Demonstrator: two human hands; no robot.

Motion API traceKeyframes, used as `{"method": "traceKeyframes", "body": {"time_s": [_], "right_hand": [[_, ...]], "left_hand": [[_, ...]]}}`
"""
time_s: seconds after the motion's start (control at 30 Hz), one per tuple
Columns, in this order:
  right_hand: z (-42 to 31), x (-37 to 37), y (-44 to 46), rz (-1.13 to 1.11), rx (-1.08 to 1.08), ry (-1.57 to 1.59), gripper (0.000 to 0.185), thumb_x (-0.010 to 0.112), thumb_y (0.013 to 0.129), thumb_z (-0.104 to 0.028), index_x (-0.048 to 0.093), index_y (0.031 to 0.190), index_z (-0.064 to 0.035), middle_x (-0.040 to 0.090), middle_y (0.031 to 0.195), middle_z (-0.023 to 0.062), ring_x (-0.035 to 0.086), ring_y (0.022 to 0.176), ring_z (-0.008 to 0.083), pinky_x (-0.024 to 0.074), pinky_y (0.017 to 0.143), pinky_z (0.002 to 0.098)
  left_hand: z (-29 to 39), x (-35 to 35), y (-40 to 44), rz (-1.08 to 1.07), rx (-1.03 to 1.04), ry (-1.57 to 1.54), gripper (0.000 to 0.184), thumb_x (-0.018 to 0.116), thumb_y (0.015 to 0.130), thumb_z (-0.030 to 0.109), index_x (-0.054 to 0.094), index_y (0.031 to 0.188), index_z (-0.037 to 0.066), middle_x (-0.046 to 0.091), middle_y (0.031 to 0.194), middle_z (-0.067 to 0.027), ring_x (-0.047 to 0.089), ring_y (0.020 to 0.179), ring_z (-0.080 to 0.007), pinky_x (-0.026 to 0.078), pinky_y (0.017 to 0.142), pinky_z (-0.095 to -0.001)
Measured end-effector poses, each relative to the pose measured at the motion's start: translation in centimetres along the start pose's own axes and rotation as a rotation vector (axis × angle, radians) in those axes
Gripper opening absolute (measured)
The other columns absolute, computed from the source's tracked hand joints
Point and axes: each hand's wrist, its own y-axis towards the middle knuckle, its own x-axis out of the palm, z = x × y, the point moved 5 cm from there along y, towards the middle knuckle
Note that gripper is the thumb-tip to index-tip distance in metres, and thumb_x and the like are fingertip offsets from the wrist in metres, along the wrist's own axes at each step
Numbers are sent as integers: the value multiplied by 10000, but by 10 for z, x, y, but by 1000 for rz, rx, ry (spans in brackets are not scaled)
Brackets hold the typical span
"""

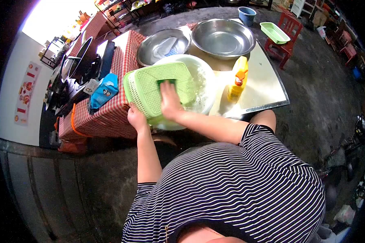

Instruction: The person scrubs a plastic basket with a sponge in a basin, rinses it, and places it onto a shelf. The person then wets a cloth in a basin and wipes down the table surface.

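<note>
Right fingers [165, 90] laid flat over a dark green scouring pad [172, 82], pressing it on the mesh; hand blurred, so can't tell if they curl around the pad's edges. Left fingers [132, 107] closed on the near left edge of the light green mesh basket [144, 83]; thumb placement unclear.

Basket sits left of frame centre, tilted, overlapping the left part of the white basin [211, 81], which has sudsy water in it. More green shows under the basket's near edge; can't tell if it's the same piece.

Around that: yellow bottle [234, 90] with red-orange cap upright on the desk [267, 79], right of the basin. Two steel basins behind, top centre: the right one [246, 46], and the left one [143, 54] with a pale cloth-like item inside. Blue packet [105, 92] on the checked tablecloth [109, 117], left.

Risks, my read: only the left hand seems to steady the basket, so a hard off-centre push could pivot it or pull the wet rim loose. Soapy pad could skid off the mesh. Basket slipping in = splash over desk and cloth. Wide right elbow swing could clip the bottle.
</note>
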Motion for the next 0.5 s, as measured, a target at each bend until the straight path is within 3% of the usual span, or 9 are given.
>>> {"method": "traceKeyframes", "body": {"time_s": [0.07,0.2,0.27,0.5], "right_hand": [[-44,-19,-15,-80,-171,14,616,413,897,-58,228,1480,12,160,1556,227,170,1424,432,147,1165,496],[-23,-13,-6,-61,-258,118,583,392,915,-69,288,1488,-96,195,1565,168,161,1443,382,124,1140,584],[1,-18,6,24,-125,85,579,359,924,-92,279,1495,-147,197,1570,134,170,1439,388,161,1113,624],[120,-4,50,98,256,5,563,347,944,-131,251,1499,-142,150,1588,85,149,1454,320,180,1136,562]], "left_hand": [[-7,-1,4,-12,0,-73,456,418,1032,337,604,923,-65,664,827,-79,622,705,-151,490,646,-301],[-17,-3,8,-11,20,-117,447,419,1032,327,606,931,-67,671,845,-87,623,719,-147,495,660,-296],[-12,-1,3,-5,65,-82,443,417,1033,319,607,939,-70,676,856,-90,623,727,-144,495,667,-294],[-11,1,1,1,45,-144,437,417,1034,314,608,956,-72,682,875,-85,619,726,-140,489,677,-288]]}}
